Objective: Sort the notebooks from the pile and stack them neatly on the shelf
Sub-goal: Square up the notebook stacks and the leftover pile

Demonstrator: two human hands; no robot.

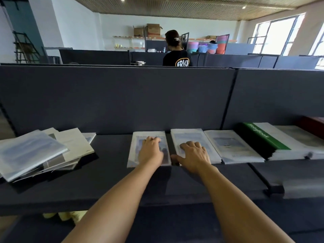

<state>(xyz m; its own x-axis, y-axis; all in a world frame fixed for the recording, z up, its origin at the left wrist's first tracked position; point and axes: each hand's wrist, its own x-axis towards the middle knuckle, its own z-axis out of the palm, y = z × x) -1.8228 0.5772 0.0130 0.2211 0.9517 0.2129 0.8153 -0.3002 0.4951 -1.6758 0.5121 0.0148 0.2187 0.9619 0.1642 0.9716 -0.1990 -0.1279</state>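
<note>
Both forearms reach forward from the bottom edge over the dark shelf point(108, 181). Left hand point(152, 151) lies flat, palm down, on a plastic-wrapped pale notebook point(149, 135) at mid-shelf; grip apart, fingers straight and pressing on the cover. Right hand point(193, 156) rests on the neighbouring notebook point(185, 135) just to the right; fingers spread and lightly bent over the cover, thumb out at the near left edge, grip apart, nothing clamped. A narrow gap separates the two notebooks.

Next right, touching: a third wrapped notebook point(231, 146), then a stack with a green-and-black cover point(263, 139) marked "Notebook", then pale stacks running out of view. At far left on the shelf, the unsorted pile point(40, 151), covers askew and overlapping.

Behind the shelf, a dark grey partition point(114, 99). Beyond it, a person in a black shirt point(176, 53) facing away.
</note>
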